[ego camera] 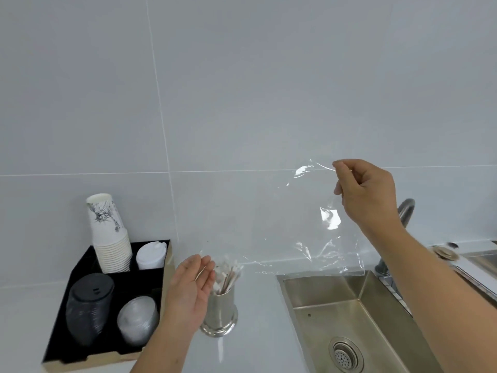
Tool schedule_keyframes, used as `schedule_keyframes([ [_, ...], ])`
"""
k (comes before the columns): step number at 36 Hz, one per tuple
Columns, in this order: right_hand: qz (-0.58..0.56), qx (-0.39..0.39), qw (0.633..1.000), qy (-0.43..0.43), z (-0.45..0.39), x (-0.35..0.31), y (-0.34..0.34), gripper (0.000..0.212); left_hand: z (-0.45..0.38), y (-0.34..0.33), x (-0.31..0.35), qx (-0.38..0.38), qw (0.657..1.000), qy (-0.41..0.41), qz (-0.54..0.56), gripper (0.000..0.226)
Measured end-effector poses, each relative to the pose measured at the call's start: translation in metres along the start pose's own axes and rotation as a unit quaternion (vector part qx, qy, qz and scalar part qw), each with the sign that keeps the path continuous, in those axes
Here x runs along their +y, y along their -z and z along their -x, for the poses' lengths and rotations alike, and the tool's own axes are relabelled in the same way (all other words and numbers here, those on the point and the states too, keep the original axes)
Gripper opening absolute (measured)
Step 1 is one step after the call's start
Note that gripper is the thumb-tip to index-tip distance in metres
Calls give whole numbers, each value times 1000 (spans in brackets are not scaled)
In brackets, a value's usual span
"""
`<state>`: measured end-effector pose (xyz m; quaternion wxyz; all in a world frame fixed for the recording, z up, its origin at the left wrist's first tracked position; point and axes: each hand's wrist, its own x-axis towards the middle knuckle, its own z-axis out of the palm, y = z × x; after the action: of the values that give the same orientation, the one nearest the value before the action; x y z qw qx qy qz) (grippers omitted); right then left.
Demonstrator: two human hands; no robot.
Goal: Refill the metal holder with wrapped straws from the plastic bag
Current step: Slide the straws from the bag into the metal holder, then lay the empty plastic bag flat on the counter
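Right hand (pixel 367 192) pinches plastic bag (pixel 317 224) above wrapped straws (pixel 227 275)

The left hand (pixel 192 284) hides part of the metal holder (pixel 220 313); the faucet (pixel 403 214) stands partly behind the right forearm; the sink (pixel 357 319) runs off the bottom edge.

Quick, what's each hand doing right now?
Left hand: open, holding nothing, beside the straws.
Right hand: pinching the empty plastic bag.

Head view, single camera: worn at head height, facing forward and slightly down toward the tiled wall (pixel 242 90); close over the counter's (pixel 255 351) back edge; sink (pixel 349 305) at lower right.
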<state>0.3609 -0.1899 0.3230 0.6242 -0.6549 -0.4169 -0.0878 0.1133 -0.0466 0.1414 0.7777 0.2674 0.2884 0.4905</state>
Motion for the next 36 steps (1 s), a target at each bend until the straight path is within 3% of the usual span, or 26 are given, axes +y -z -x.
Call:
schedule_keyframes([
  [21,-92,-66,989,-95,106,-66,-137,16,39,162,130,63,997,-39,-26,9],
  [36,-82,-132,963,-221,222,-35,-213,17,86,293,145,163,984,12,-72,7],
])
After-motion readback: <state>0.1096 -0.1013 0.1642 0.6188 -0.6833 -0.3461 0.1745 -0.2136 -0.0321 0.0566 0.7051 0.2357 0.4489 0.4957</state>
